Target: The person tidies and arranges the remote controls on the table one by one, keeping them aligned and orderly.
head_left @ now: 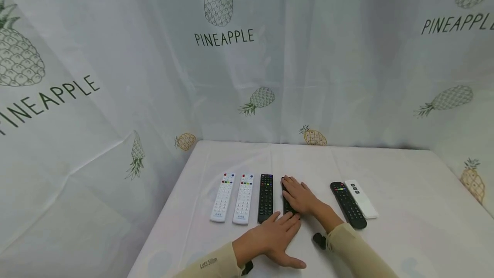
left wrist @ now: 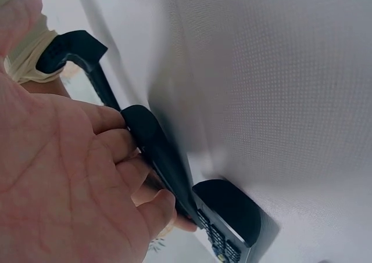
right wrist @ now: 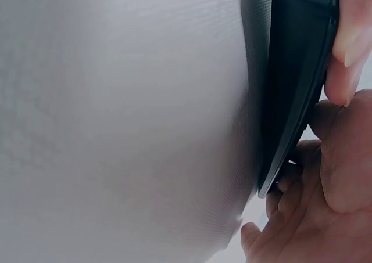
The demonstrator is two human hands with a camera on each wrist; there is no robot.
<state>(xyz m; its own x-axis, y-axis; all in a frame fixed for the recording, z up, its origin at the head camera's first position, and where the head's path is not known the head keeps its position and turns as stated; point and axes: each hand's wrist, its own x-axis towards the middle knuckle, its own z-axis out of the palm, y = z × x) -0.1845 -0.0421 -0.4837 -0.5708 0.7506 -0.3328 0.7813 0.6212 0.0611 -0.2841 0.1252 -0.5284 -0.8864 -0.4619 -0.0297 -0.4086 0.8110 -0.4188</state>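
Observation:
Both hands are on a black remote control (head_left: 286,206) that lies lengthwise on the table. My left hand (head_left: 275,236) touches its near end with the fingertips, fingers extended and thumb spread away. Over its far part rests my right hand (head_left: 301,196), fingers stretched across the top and hiding most of the buttons. In the left wrist view, the fingers lie along the edge of the remote (left wrist: 168,167). The right wrist view shows the side of the remote (right wrist: 296,65) close to the cloth, with fingers from both hands at its upper face.
Left of the hands lie another black remote (head_left: 265,198) and two white remotes, one nearer (head_left: 243,200) and one outermost (head_left: 222,197). To the right are a larger black remote (head_left: 348,205) and a slim white one (head_left: 361,199) side by side. A pineapple-print curtain (head_left: 328,63) hangs behind the white table (head_left: 405,183).

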